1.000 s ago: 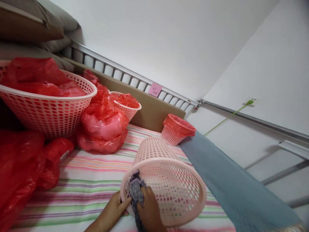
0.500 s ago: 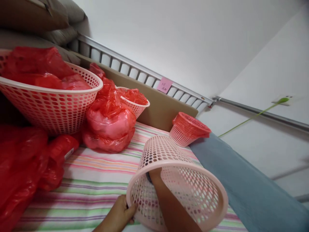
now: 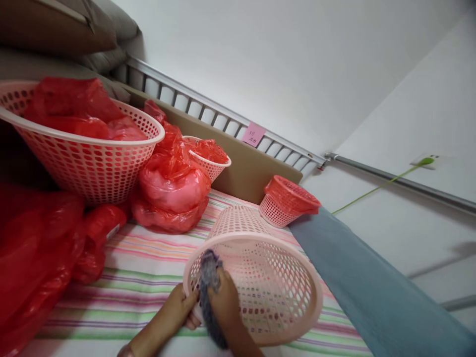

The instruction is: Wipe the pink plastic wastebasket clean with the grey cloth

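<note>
A pale pink perforated basket (image 3: pixel 256 238) lies on its side on the striped sheet, its wide mouth facing me. My left hand (image 3: pixel 182 307) is closed on the left part of its rim, thumb over the edge. Just inside the mouth, by that rim, my right hand (image 3: pixel 224 300) grips a dark grey cloth (image 3: pixel 210 292), which hangs down over the lower left rim. The fingers of my right hand are partly hidden by the cloth.
A large pink basket (image 3: pixel 89 166) holding red plastic stands at the left, beside tied red bags (image 3: pixel 171 191). Two smaller baskets with red plastic (image 3: pixel 213 166) (image 3: pixel 278 210) stand farther back. A grey-blue cloth (image 3: pixel 357 263) lies at the right.
My right hand has come back from deep inside the basket to its mouth, bringing the grey cloth into view. The basket's mouth has shifted slightly left and up; my left hand still holds its rim.
</note>
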Available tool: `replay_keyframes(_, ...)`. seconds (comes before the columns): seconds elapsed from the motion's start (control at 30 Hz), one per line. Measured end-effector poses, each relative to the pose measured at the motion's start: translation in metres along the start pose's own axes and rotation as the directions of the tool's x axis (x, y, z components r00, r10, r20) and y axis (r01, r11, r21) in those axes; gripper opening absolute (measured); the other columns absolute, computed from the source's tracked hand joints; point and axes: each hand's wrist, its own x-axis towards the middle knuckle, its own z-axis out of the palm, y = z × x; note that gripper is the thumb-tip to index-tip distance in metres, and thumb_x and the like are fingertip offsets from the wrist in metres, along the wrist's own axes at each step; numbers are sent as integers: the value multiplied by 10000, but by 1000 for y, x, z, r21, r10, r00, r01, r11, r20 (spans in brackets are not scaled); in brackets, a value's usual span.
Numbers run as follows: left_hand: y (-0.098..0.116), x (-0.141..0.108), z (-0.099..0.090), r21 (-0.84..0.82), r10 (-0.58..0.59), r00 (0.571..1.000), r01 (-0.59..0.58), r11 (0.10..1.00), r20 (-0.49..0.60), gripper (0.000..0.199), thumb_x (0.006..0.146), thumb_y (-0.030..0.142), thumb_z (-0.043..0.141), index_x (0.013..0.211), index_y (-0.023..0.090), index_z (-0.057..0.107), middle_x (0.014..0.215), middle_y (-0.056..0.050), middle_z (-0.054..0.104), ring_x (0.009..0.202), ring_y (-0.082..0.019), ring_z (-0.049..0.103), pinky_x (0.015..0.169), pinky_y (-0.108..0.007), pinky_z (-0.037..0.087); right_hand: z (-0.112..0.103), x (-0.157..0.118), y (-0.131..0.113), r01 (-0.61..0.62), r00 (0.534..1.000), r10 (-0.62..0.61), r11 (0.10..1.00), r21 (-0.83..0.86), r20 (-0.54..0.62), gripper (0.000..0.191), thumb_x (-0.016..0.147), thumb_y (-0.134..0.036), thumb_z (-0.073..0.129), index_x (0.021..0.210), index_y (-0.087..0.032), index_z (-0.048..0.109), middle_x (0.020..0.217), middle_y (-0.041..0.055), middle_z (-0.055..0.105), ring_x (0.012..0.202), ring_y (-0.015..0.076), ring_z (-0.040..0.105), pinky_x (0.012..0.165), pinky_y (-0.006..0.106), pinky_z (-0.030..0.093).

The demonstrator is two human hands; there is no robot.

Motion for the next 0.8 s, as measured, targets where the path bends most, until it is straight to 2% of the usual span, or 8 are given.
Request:
replay_keyframes(0.1, 0, 0, 1, 1, -7, 999, 7, 1000, -42, 493, 753, 599, 528, 881, 130, 611, 554, -53, 704, 463, -211, 664, 423, -274, 516, 7, -35, -2, 41, 999, -39, 997, 64, -28, 529, 630, -137, 497, 1145, -190, 600, 1193, 101, 602, 1127, 264, 534, 972, 353, 391)
replay_keyframes(0.17, -2, 1, 2, 5, -11, 998, 11, 1000, -55, 508, 752, 619, 508, 808, 125, 609, 539, -68, 698, 457, -212, 663, 418, -273, 513, 9, -33, -2, 56, 997, -51, 994, 90, -59, 524, 621, -114, 473, 1120, -192, 613, 1166, 92, 612, 1105, 254, 545, 952, 344, 401)
replay_keyframes(0.27, -6, 5, 5, 1, -37, 997, 37, 999, -68, 627, 728, 723, 422, 728, 120, 593, 468, -82, 659, 422, -213, 648, 402, -279, 509, 10, -1, -4, 71, 990, -60, 994, 87, -125, 505, 638, -82, 426, 1094, -178, 620, 1097, 87, 634, 1057, 228, 569, 901, 299, 416)
replay_keyframes(0.4, -9, 9, 7, -10, -58, 998, 57, 998, -38, 680, 696, 769, 411, 710, 117, 601, 469, -91, 651, 405, -198, 633, 392, -268, 496, 12, 63, 0, -38, 979, 23, 997, -66, -204, 434, 750, -103, 389, 1124, -164, 602, 1051, 85, 650, 997, 206, 600, 819, 264, 430)
replay_keyframes(0.57, 1, 3, 1, 0, -88, 996, 88, 996, -26, 660, 750, 723, 401, 774, 105, 629, 505, -86, 653, 427, -202, 629, 379, -260, 464, 17, 125, 16, -130, 977, 90, 970, -206, -192, 328, 827, -150, 385, 1027, -145, 645, 1046, 121, 659, 977, 230, 607, 776, 286, 424)
replay_keyframes(0.63, 10, 0, -7, 51, -18, 996, 22, 998, -83, 597, 800, 659, 400, 832, 115, 644, 602, -106, 695, 525, -227, 659, 448, -287, 493, 20, 138, 20, -141, 979, 99, 960, -243, -177, 310, 846, -152, 383, 992, -131, 656, 1016, 143, 661, 966, 241, 608, 785, 299, 415)
replay_keyframes(0.7, 17, 1, -18, 122, 136, 972, -114, 986, -192, 485, 820, 564, 455, 889, 130, 659, 787, -129, 736, 730, -260, 677, 648, -340, 531, 22, 146, 21, -140, 981, 96, 950, -279, -167, 328, 838, -116, 377, 1033, -116, 641, 1021, 162, 649, 989, 255, 595, 806, 317, 403)
replay_keyframes(0.8, 17, 9, -32, 103, 236, 936, -217, 971, -261, 390, 769, 458, 542, 908, 120, 678, 966, -137, 732, 923, -291, 633, 863, -374, 473, 20, 151, 20, -111, 988, 73, 945, -308, -134, 409, 819, -85, 367, 1157, -151, 586, 1043, 148, 638, 996, 252, 587, 806, 327, 399)
